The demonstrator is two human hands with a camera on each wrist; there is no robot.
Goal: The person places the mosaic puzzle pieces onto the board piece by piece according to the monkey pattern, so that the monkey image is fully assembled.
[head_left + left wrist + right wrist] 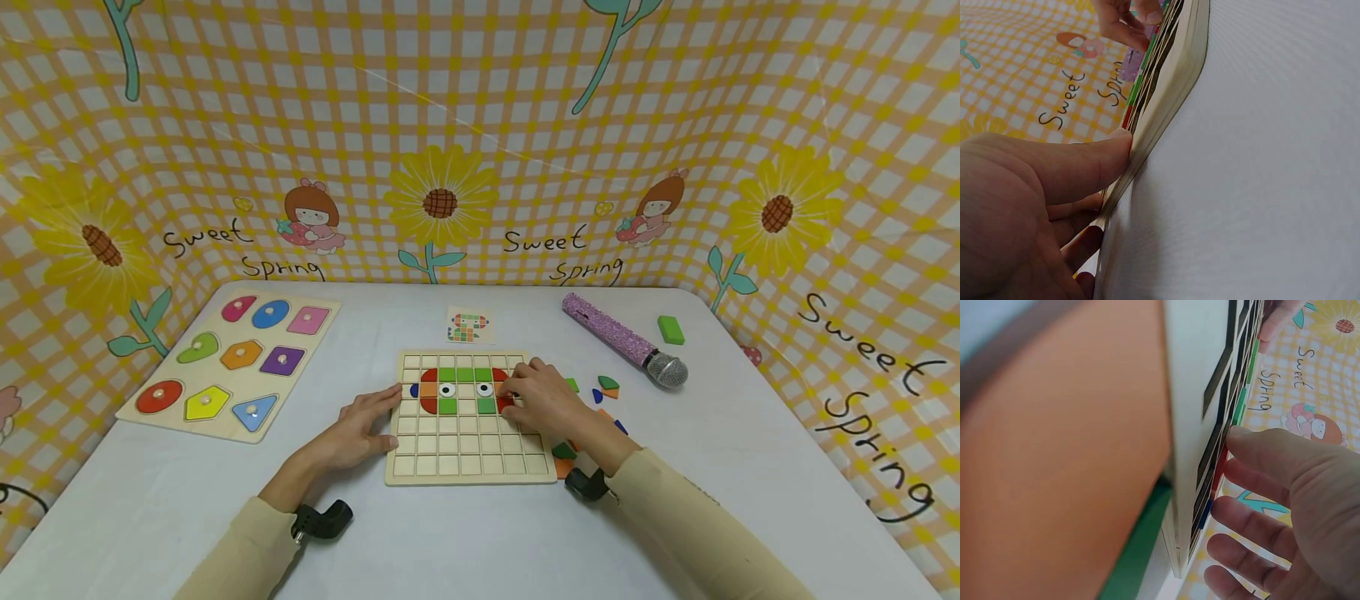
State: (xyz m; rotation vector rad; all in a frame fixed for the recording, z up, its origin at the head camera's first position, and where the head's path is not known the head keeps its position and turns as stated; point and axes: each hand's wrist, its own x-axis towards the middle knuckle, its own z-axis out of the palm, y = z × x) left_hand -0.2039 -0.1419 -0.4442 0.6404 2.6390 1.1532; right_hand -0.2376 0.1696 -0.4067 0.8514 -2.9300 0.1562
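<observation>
You are working at a wooden grid board (472, 480), which is lying flat on the white table cover (420, 533) directly in front of you. Your left hand (365, 423) is lying open along the board's left side, its thumb and fingertips meeting the edge; this contact is probably steadying the board against sliding.

Your right hand (551, 402) is reaching over the board's right side, fingers slightly bent, with no closed grip evident. In the right wrist view, the thumb and fingers are resting at a red tile (1220, 472) and a blue tile (1205, 514) beside it, presumably to seat or align them. The exact pressure cannot be told.

Green tiles (464, 374) and two eye tiles (447, 390) are occupying cells in the upper rows, and a blue half-round tile (414, 390) is standing out at the left end. The grid ridges are likely keeping these pieces square to one another.

A small pattern card (471, 325) is lying just beyond the board's far edge, where you are able to consult it without lifting a hand. Loose pieces (608, 382) are lying to the right, partly beneath your forearm, within easy reach of your right hand. A knobbed shape puzzle (243, 385) and a glittery microphone (615, 332) are sitting farther out, apart from the work.
</observation>
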